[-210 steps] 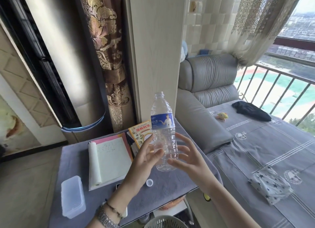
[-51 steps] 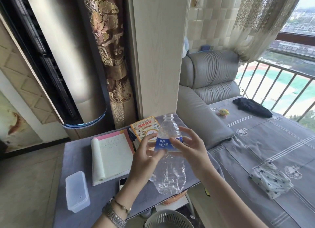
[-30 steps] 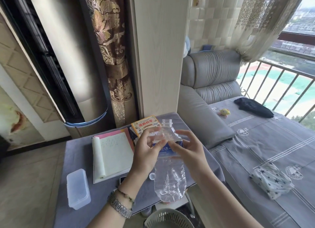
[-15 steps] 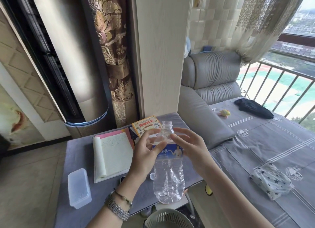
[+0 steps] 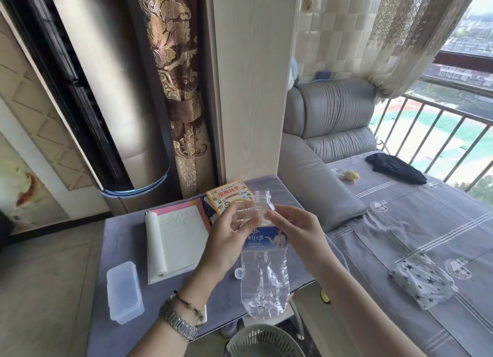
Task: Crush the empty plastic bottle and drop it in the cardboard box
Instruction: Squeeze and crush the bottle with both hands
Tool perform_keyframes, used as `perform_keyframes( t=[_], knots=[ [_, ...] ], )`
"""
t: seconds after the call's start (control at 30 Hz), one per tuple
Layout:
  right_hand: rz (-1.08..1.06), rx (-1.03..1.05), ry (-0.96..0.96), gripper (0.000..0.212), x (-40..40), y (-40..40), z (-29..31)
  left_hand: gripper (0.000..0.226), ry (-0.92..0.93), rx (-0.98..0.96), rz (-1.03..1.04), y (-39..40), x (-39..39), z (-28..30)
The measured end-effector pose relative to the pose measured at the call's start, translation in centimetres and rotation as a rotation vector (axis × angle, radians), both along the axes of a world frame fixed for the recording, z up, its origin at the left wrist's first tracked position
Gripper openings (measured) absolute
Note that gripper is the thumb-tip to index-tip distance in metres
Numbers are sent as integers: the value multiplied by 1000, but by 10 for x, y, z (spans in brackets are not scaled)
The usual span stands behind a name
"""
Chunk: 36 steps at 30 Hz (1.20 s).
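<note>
Both hands, left hand and right hand, pinch the dented bottle near its neck (uncapped), so squeezing harder could squirt it loose.

Hidden, cropped and unreadable parts

The bottle shoulder is covered by the fingers of the left hand and right hand, and its blue label is partly hidden, the print too small to read. The white cap peeks out between left wrist and bottle. The slatted basket is cut by the bottom edge, as are both forearms. The notebook writing is illegible. No cardboard box is in view.
</note>
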State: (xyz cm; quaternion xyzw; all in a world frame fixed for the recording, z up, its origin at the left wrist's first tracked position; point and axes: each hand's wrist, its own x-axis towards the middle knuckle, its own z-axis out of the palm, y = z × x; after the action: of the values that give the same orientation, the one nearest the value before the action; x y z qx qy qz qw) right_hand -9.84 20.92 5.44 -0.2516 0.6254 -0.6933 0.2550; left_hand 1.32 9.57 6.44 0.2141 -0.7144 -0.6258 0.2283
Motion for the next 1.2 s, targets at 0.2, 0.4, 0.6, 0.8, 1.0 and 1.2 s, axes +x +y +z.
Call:
perform_keyframes(
  t=[0.2, 0.4, 0.6, 0.8, 1.0, 1.2],
  knots=[
    [-66, -11, 7, 27, 8, -2, -7, 41, 40, 19, 53, 7, 3, -7],
    [-57, 6, -25, 29, 15, -6, -17, 42, 31, 72, 91, 5, 10, -22],
    [14, 92, -60, 29, 26, -15, -30, 35, 2, 135, 95, -7, 28, -39],
    [203, 206, -89, 28, 32, -31, -42, 29, -37, 163, 162, -21, 49, -56],
    [161, 294, -15, 31, 13, -43, -62, 32, -59, 205, 255, -48, 63, -72],
    [52, 577, 230, 24, -6, -59, -116, 41, -98, 280, 293, -64, 75, -99]
  ],
)
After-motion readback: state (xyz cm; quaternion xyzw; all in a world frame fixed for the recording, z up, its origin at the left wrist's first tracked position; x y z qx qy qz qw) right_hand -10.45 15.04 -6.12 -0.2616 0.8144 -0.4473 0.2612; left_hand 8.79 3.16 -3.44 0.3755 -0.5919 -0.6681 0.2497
